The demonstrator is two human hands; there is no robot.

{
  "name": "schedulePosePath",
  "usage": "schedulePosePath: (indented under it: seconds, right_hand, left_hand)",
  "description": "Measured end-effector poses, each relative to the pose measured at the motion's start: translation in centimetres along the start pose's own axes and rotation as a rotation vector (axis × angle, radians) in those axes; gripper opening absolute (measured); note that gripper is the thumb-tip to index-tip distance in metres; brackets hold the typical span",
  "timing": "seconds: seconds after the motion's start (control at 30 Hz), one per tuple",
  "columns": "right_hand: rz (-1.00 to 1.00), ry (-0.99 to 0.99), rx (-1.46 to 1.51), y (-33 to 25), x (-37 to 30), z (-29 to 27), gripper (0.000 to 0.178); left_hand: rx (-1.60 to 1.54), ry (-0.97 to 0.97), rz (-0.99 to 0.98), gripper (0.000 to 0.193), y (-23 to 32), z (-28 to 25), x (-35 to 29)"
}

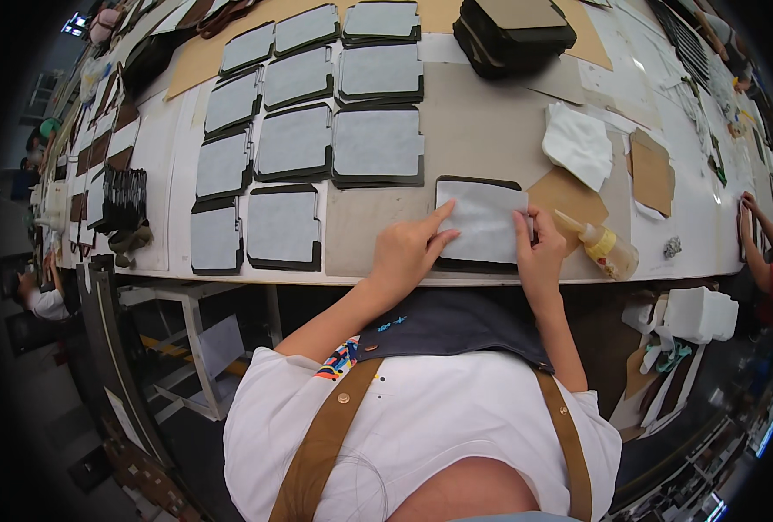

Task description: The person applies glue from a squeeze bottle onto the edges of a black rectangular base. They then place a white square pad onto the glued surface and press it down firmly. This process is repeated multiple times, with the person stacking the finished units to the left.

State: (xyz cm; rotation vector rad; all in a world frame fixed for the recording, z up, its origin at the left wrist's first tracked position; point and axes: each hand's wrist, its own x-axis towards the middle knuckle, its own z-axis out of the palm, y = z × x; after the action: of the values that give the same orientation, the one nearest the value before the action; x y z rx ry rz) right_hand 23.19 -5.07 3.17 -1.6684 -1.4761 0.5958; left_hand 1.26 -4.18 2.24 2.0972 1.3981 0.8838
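Note:
In front of me at the table's near edge lies a black panel with a light grey sheet on top of it. My left hand rests at the panel's left side, index finger and thumb stretched apart and touching the sheet. At the right edge, my right hand pinches the sheet between thumb and fingers. A squeeze bottle with a yellow cap and amber contents lies tilted just right of that hand. Partly under the panel's right side is a piece of tan card.
Rows of stacked black panels with grey sheets fill the left-middle of the table. A black stack stands at the back, white cloth and brown card to the right. Black pieces stand left. Other people work at both sides.

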Motion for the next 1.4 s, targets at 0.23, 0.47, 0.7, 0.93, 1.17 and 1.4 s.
schedulePosePath:
  seconds: [0.23, 0.47, 0.7, 0.93, 1.17, 1.4]
  right_hand:
    - [-0.014, -0.006, -0.072, -0.1, 0.1, 0.1, 0.013]
    - [0.002, -0.022, -0.132, -0.3, 0.2, -0.1, 0.013]
    - [-0.037, 0.019, -0.169, 0.3, 0.0, 0.1, 0.017]
    - [-0.159, 0.054, -0.268, -0.5, 0.3, -0.1, 0.029]
    - [-0.257, 0.022, -0.34, 0.2, 0.3, -0.2, 0.017]
    - [-0.248, 0.01, -0.336, 0.3, 0.3, -0.3, 0.016]
  left_hand:
    - [0.0, -0.012, -0.035, 0.042, -0.1, 0.2, 0.1]
    - [0.023, -0.015, -0.024, 0.047, -0.5, 0.6, -0.2]
    - [0.031, -0.053, -0.059, 0.05, -0.2, 0.7, -0.2]
    - [0.004, -0.087, -0.101, 0.052, -0.2, 0.8, -0.3]
    - [-0.015, -0.142, -0.175, 0.051, 0.0, 0.5, -0.2]
    - [-0.03, -0.148, -0.172, 0.051, 0.1, 0.3, -0.1]
